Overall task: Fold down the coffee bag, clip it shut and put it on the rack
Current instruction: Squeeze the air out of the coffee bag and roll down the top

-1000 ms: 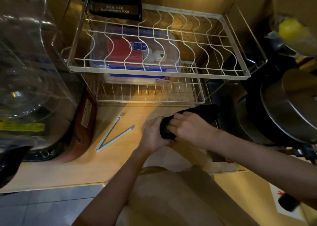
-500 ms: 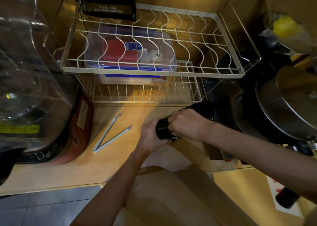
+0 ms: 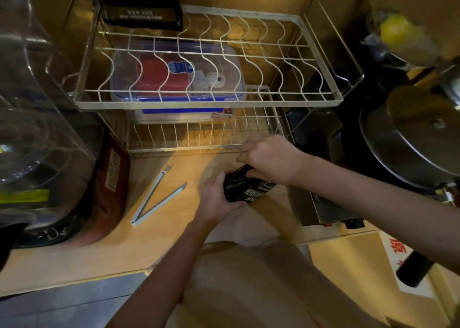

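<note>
A black coffee bag (image 3: 245, 187) with white print lies rolled up on the wooden counter, held by both hands. My left hand (image 3: 215, 196) cups its near end from the left. My right hand (image 3: 270, 158) presses over its top and far end, hiding much of it. A pale blue bag clip (image 3: 155, 199) lies spread in a V on the counter, to the left of my hands. The white wire rack (image 3: 209, 98) stands behind, its upper tier bare on the right side.
A second black coffee bag (image 3: 142, 1) stands on the rack's upper tier at the far left. A clear box with a blue rim (image 3: 176, 79) sits on the lower tier. A large water bottle (image 3: 37, 118) fills the left; a steel pot lid (image 3: 418, 133) is at right.
The bag has turned between my hands, so its printed side now shows. My right hand has shifted up along it, and my left hand now cups its lower end.
</note>
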